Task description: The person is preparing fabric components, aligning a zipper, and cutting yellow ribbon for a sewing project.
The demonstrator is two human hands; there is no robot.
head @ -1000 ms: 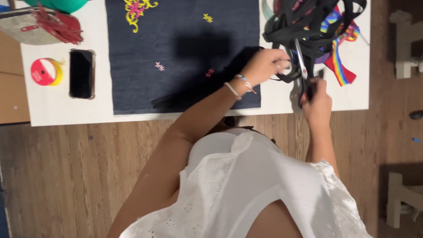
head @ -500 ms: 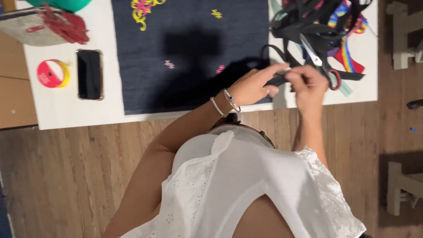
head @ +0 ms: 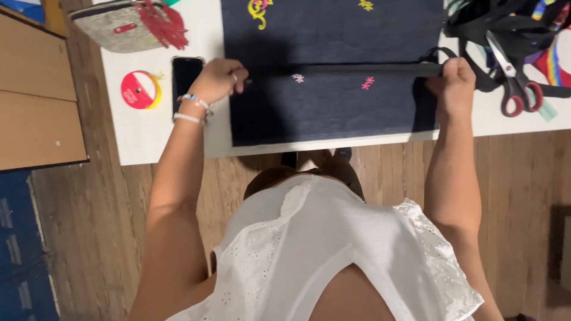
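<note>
both bare arms reached forward and well apart from the white sleeveless top. the left hand (head: 217, 80) was curled in a loose fist with fingertips pinched together, a ring showing on one finger and two beaded bracelets around the wrist. the right hand (head: 452, 83) was closed in a fist, knuckles up, wrist straight. the forearms ran nearly parallel, elbows bent slightly and held close beside the torso.
</note>
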